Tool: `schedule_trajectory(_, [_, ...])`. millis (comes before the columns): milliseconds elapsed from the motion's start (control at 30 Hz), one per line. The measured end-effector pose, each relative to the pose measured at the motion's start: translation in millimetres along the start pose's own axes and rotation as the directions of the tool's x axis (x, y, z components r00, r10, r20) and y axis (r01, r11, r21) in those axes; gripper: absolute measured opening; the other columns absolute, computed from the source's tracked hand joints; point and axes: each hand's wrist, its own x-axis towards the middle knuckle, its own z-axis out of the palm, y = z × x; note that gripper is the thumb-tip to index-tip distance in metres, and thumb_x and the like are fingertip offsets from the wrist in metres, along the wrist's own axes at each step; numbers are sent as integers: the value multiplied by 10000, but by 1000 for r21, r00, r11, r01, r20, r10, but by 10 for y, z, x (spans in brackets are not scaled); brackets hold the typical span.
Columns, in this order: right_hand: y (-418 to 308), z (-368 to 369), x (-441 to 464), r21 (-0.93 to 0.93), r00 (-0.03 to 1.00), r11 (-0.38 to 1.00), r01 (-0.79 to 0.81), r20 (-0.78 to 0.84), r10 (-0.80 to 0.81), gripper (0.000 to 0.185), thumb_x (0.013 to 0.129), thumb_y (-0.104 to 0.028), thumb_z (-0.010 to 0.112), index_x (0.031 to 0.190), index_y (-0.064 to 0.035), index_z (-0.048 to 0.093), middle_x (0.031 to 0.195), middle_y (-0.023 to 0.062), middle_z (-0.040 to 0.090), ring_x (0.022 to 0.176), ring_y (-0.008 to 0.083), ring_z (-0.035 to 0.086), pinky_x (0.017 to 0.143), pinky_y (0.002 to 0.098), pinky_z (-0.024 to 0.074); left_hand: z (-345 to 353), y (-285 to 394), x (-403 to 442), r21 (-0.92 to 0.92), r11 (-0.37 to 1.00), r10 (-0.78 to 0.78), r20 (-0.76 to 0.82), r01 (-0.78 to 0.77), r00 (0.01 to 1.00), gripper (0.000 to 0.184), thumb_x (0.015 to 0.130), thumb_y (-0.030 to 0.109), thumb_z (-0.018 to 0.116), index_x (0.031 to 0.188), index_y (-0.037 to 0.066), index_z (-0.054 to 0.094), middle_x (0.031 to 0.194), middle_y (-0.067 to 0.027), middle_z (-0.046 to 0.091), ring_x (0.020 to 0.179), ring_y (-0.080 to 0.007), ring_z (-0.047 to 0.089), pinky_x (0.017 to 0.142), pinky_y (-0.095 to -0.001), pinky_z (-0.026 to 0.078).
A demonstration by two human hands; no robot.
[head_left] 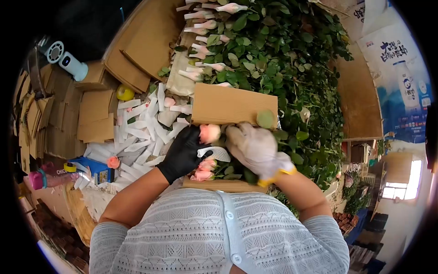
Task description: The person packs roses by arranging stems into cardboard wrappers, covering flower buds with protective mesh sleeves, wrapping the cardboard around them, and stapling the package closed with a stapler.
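Observation:
My left hand (pixel 182 155), in a black glove, has its fingers closed on a white mesh flower sleeve (pixel 215 154). Its upper fingers lie against a pink rose (pixel 210 134). On the other side of that bloom, my right hand (pixel 253 147), in a whitish glove with a yellow cuff, is curled closed just under the flower head, where the stem is hidden by the fingers. Below the sleeve lie more pink roses (pixel 203 175) on corrugated cardboard (pixel 228 185). Beyond both hands is a flat cardboard piece (pixel 235 104), with a round leaf (pixel 265 119) over its near edge.
Loose white sleeves (pixel 137 132) are heaped at left, beside a blue box (pixel 93 169) and a yellow tape roll (pixel 124 92). Leafy rose stems (pixel 283 59) fill the right, several blooms sleeved (pixel 214 66). A light-blue handheld fan (pixel 68 61) stands far left by stacked cardboard (pixel 96 107).

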Motion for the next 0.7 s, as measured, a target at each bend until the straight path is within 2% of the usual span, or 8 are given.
schedule_trajectory(100, [60,502,-73,38,989,998,-51,-136,55,144,734,-176,663,873,-141,643,754,42,580,598,209,603,483,336,480,-35,51,-78,673,732,25,129,-106,991,454,717,291,687,1169,272,653,1001,-81,506,1051,-299,460,929,-424,374])
schedule_trajectory(333, [78,613,-117,-94,998,994,-56,-44,52,97,747,-179,644,826,-124,643,756,45,589,614,226,616,486,362,486,-45,54,-103,835,378,394,246,-400,886,516,654,234,652,1170,220,652,1257,-87,502,1087,-303,486,977,-463,372])
schedule_trajectory(367, [83,614,-98,-92,998,994,-55,-38,52,97,747,-179,644,826,-124,643,756,45,589,614,226,616,486,362,486,-74,46,-82,766,492,329,276,-414,903,503,682,177,652,1186,190,645,1373,-57,484,1090,-284,511,958,-431,403])
schedule_trajectory(400, [88,598,-70,-60,996,996,-70,42,73,108,757,-171,633,850,-117,641,772,50,591,626,231,619,493,365,491,-54,70,-51,561,826,-37,164,-63,986,487,712,141,659,1198,161,637,1359,-62,518,1100,-273,521,950,-389,424])
schedule_trajectory(433, [73,589,-83,-27,988,995,-92,121,95,120,768,-163,623,874,-110,639,787,56,593,638,237,622,500,368,496,-64,-21,-29,432,896,59,114,-103,992,459,731,139,660,1189,151,643,1326,-69,542,1093,-267,523,945,-378,431])
schedule_trajectory(500, [37,586,-106,-35,997,997,-65,47,67,207,792,-123,586,995,-93,616,852,73,597,720,256,632,541,379,512,-62,-137,5,227,970,78,41,-86,996,361,769,150,665,1129,138,681,1312,-69,553,1084,-258,524,959,-372,426])
schedule_trajectory(667, [57,12,-78,177,973,983,-49,230,7,381,793,-84,592,1172,-98,559,985,122,588,891,310,618,715,402,535,-93,-4,-148,329,939,87,65,-104,994,401,842,197,606,1225,81,609,1248,-97,598,1049,-270,560,954,-364,434])
schedule_trajectory(700, [43,-142,-130,263,979,958,-116,194,65,416,779,-66,602,1191,-107,556,1022,127,593,909,321,617,729,399,535,-147,-25,-280,80,989,-120,-85,127,989,409,874,223,571,1243,46,578,1225,-114,606,1041,-270,570,955,-370,435])
